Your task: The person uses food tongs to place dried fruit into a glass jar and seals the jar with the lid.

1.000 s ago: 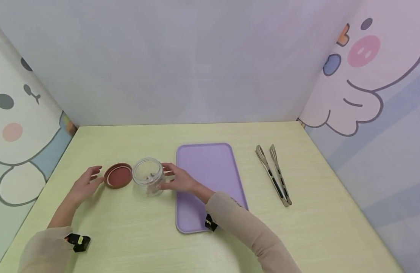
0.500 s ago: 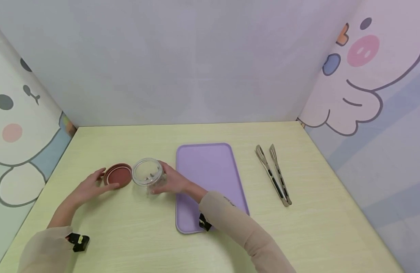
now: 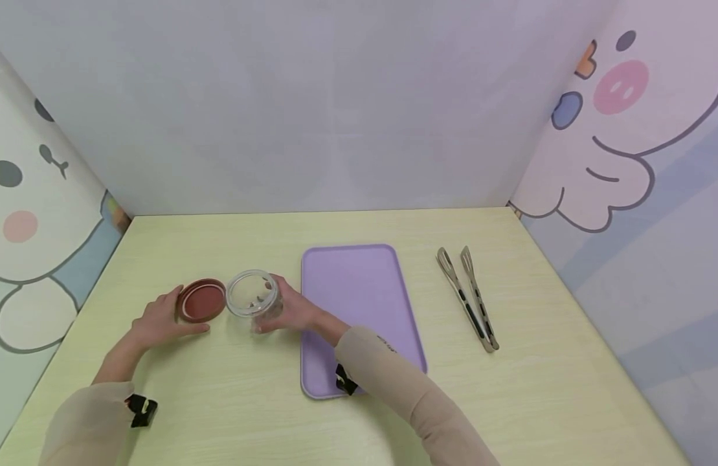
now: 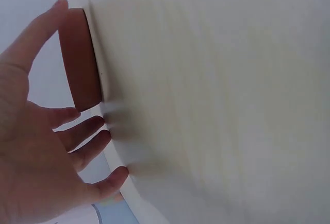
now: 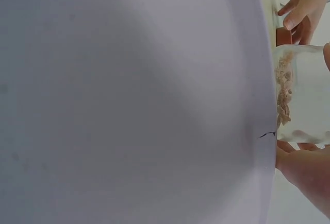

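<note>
A clear jar [image 3: 250,304] stands upright on the table, its mouth uncovered. Brownish, irregular pieces [image 5: 284,87] lie at its bottom in the right wrist view. My right hand [image 3: 294,310] grips the jar from the right side, thumb toward me and fingers behind. Just left of the jar lies a round red-brown lid [image 3: 202,301], recessed face up. My left hand [image 3: 157,320] is spread around the lid's left side, thumb stretched along the near edge. In the left wrist view the forefinger tip meets the rim of the lid [image 4: 81,59]; the other fingers touch or hover near the table.
A purple tray [image 3: 359,278] lies right of the jar, partly under my right forearm. Metal tongs [image 3: 469,301] with spread arms lie further right. A pale wall [image 3: 324,116] closes the back, and printed cartoon panels stand at both sides.
My left hand has moved right and brought its thumb along the lid's near side. My right hand has slid further around the jar. Jar, lid, tray and tongs have hardly shifted.
</note>
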{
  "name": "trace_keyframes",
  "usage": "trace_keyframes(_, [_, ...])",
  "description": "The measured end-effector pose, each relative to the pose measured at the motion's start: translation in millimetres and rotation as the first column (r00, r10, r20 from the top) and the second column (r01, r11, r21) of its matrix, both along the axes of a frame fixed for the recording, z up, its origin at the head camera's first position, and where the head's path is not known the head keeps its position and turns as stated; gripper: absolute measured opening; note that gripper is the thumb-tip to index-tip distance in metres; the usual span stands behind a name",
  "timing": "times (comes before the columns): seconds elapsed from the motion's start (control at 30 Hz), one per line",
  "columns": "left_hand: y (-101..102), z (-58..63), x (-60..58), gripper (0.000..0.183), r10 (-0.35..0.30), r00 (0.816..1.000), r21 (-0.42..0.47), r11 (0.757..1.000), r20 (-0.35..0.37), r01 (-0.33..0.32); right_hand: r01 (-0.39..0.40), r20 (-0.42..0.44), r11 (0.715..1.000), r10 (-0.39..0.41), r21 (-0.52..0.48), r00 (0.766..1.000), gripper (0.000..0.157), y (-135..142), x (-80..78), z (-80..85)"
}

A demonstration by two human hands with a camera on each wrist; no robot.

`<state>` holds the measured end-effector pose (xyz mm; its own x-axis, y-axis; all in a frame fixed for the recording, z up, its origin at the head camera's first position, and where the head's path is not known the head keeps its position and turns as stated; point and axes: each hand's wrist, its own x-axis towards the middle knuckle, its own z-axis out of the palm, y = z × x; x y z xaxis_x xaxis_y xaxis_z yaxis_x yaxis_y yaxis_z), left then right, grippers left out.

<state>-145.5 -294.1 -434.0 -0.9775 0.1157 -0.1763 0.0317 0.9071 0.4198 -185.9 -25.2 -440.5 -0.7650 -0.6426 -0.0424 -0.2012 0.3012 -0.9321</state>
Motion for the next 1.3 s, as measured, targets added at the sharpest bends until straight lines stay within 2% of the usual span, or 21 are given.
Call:
trace_keyframes(0.2, [5.2, 4.3, 0.5, 0.106, 0.039, 0.999, -0.020, 0.999, 0.002, -0.038, 0.020, 0.003, 0.999, -0.020, 0.028, 1.000, 0.099, 0.2, 0.7, 0.5])
trace_keyframes(0.37, [3.9, -1.1, -1.9, 0.104, 0.060, 0.998, -0.026, 0.998, -0.002, -0.060, 0.020, 0.006, 0.999, -0.021, 0.028, 1.000, 0.097, 0.4, 1.0, 1.0])
trace_keyframes(0.53, [1.9, -4.8, -4.3, 0.099, 0.066, 0.998, -0.019, 0.998, -0.010, -0.066, 0.011, 0.009, 0.999, -0.012, 0.032, 1.000, 0.097, 1.0, -0.4, 0.7])
trace_keyframes(0.9, [-2.0, 0.7, -5.5, 0.101, 0.064, 0.998, 0.018, 0.998, 0.004, -0.064, 0.025, 0.066, 0.999, -0.027, 0.043, 0.997, 0.095, 11.8, -4.9, 10.9])
trace_keyframes(1.0, [-2.0, 1.7, -6.0, 0.100, 0.064, 0.998, 0.063, 0.996, -0.013, -0.063, 0.040, 0.068, 0.998, -0.042, 0.038, 0.997, 0.090, 17.6, -6.7, 17.2])
trace_keyframes(1.1, [-0.4, 4.7, -4.9, 0.097, 0.060, 0.998, 0.164, 0.985, -0.012, -0.057, 0.056, 0.085, 0.998, -0.058, 0.029, 0.995, 0.085, 26.2, -8.4, 24.4])
trace_keyframes(1.2, [1.7, 9.2, -1.8, 0.096, 0.081, 0.996, 0.267, 0.960, 0.027, -0.085, 0.054, 0.099, 0.999, -0.054, 0.005, 0.994, 0.080, 36.7, -9.7, 32.6])
trace_keyframes(1.3, [2.8, 13.0, 1.8, 0.096, 0.121, 0.991, 0.358, 0.924, 0.056, -0.133, 0.032, 0.084, 0.999, -0.030, -0.032, 0.996, 0.078, 47.4, -10.0, 40.5])
